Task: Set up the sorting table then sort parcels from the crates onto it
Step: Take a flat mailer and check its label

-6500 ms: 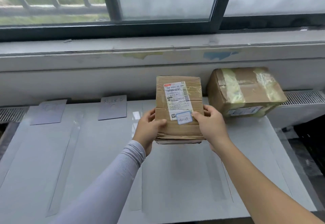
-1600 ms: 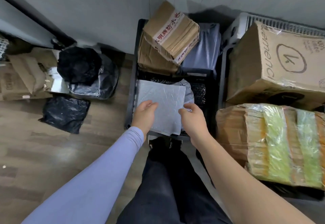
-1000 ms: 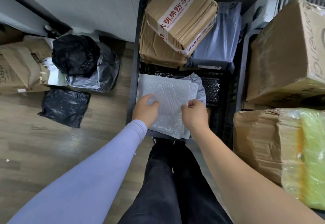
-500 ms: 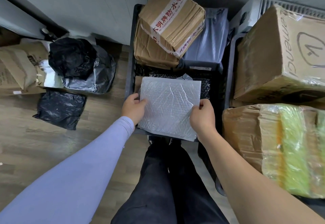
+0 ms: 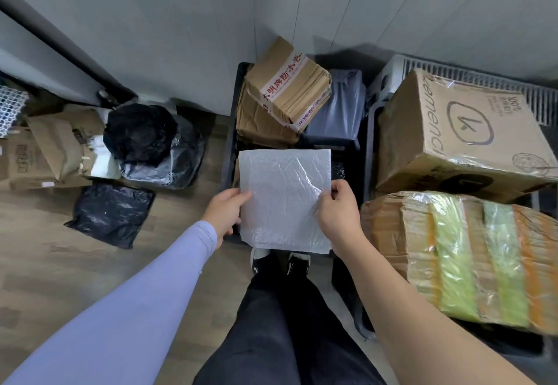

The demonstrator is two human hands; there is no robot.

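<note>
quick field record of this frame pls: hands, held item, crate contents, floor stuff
left hand: grips the left edge of the white bubble mailer
right hand: pinches the mailer's right edge
mailer: held flat above the black crate, plain side up, no label showing
crate contents: taped brown box atop another brown box, grey poly bag beside them
right of crate: large printed carton and a box with yellow-green tape
floor, left: black plastic bags, flattened cardboard
sorting table: not in view
</note>
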